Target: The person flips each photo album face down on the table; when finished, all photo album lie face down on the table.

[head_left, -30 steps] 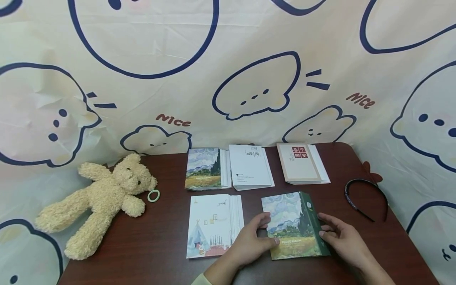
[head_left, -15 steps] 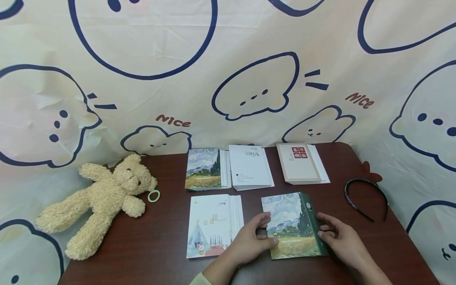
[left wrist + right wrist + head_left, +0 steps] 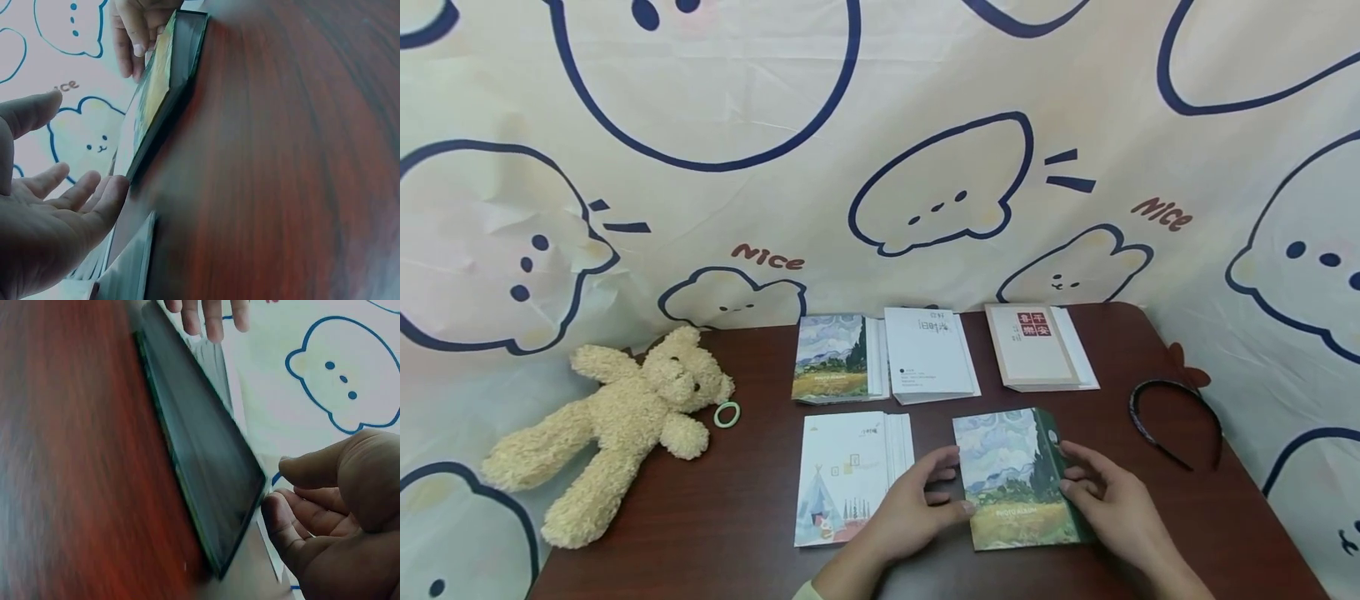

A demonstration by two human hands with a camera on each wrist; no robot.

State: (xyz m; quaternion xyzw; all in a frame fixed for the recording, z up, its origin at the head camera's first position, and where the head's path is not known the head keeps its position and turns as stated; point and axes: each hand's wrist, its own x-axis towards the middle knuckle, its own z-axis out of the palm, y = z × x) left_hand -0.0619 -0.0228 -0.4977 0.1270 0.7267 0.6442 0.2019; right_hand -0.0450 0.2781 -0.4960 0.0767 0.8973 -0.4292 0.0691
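Note:
A photo album [image 3: 1015, 475] with a painted landscape cover and green spine strip lies flat on the dark wood table, between both hands. My left hand [image 3: 917, 508] is at its left edge, thumb and fingers spread apart; the left wrist view shows a fingertip of that hand [image 3: 62, 219] right at the album's [image 3: 156, 94] lower corner. On the spine side is my right hand [image 3: 1112, 500], its fingers loosely bent. In the right wrist view the thumb and index finger of this hand [image 3: 337, 506] are beside the corner of the album [image 3: 206, 444], not closed round it.
Left of the album lies a white album with a tent drawing [image 3: 842, 483]. Behind are another landscape album [image 3: 831, 358], a white album [image 3: 928, 358] and a beige one with red squares [image 3: 1033, 346]. A teddy bear [image 3: 625, 425], a green ring [image 3: 727, 414] and a headband [image 3: 1138, 417] flank them.
My left hand has drawn back slightly leftward, its thumb sliding from the cover to the album's edge. The right hand has shifted a little left along the spine side. The album stays about in place.

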